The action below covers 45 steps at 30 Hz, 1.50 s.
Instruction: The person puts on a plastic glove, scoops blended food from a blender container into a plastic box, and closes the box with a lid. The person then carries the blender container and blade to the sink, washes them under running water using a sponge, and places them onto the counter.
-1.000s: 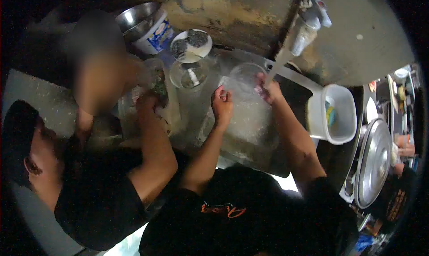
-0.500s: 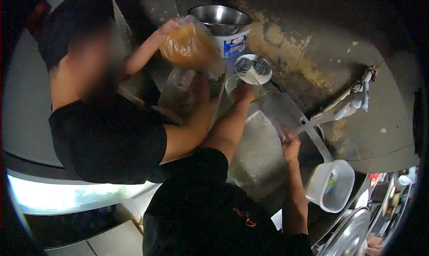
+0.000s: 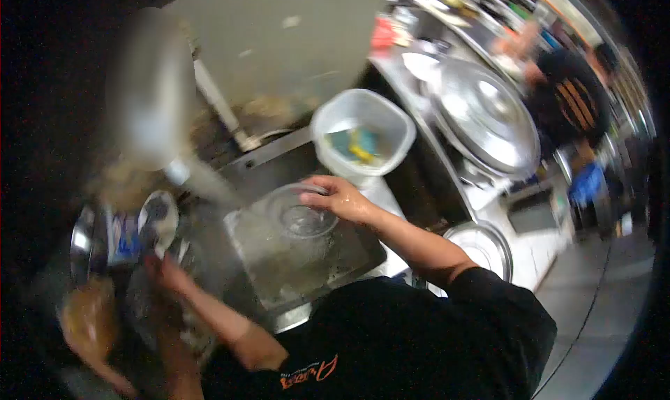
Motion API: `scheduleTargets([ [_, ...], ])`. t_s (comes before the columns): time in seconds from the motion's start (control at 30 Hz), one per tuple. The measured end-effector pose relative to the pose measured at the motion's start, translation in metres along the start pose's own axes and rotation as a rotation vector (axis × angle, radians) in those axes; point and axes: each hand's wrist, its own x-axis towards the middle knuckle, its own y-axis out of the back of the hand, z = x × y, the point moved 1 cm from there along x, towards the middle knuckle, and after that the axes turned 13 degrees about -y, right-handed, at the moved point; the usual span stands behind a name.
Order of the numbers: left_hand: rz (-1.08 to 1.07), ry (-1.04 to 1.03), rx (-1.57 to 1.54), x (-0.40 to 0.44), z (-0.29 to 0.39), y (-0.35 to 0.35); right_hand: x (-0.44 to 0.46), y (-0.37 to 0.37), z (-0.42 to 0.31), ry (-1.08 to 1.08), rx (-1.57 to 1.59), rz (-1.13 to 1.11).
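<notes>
In the head view, a clear round bowl (image 3: 306,218) is held by the right hand (image 3: 336,198), its rim pinched on the right side between thumb and fingers. It is held above the pale, wet-looking area of the sink (image 3: 296,264), just nearer than the white tub (image 3: 323,144) with the sponge (image 3: 361,144); whether its base is touching anything below cannot be told.

Plastic seems likely: light, fairly stiff, probably slippery while wet. If it is glass, more care is called for. The rim looks the surest place to be gripped, with the thumb hooked over the edge. And the look of it: see-through, colourless, shallow, glints caught along the curved lip, the base ringed and slightly cloudy.

Over on the left, the left hand (image 3: 169,273) is badly blurred, near the white plate (image 3: 159,215); whether the fingers are spread or closed on something cannot be told. Far right, a large steel lid (image 3: 485,117) is seen.
</notes>
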Motion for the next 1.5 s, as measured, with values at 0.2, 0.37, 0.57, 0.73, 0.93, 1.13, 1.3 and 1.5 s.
scheduleTargets([
  [0.2,-0.190,-0.406,-0.192,-0.041,0.018,-0.122,-0.106,0.102,-0.036,0.110,0.468,0.325],
  [0.37,-0.203,0.455,-1.510,-0.122,0.231,-0.006,-0.175,0.267,-0.015,0.501,-0.278,1.227],
  [0.57,-0.218,0.685,-2.165,-0.079,0.123,-0.159,-0.184,0.479,0.082,0.144,-1.396,1.299],
  [0.73,-0.365,0.596,-1.999,-0.060,0.171,-0.149,-0.151,0.433,0.022,0.006,-1.452,1.356],
  [0.93,-0.256,0.597,-1.718,-0.060,0.181,-0.135,-0.097,0.111,-0.070,0.301,0.093,0.641],
  [1.13,-0.213,0.535,-1.221,-0.079,0.209,-0.084,0.083,-0.069,0.052,0.158,-0.303,0.061],
  [1.3,-0.470,0.387,-0.576,-0.073,0.185,-0.037,0.166,-0.123,0.096,-0.124,0.284,-0.209],
  [1.5,0.408,0.287,-0.464,-0.049,0.086,0.043,0.188,-0.138,0.078,-0.460,0.654,-0.448],
])
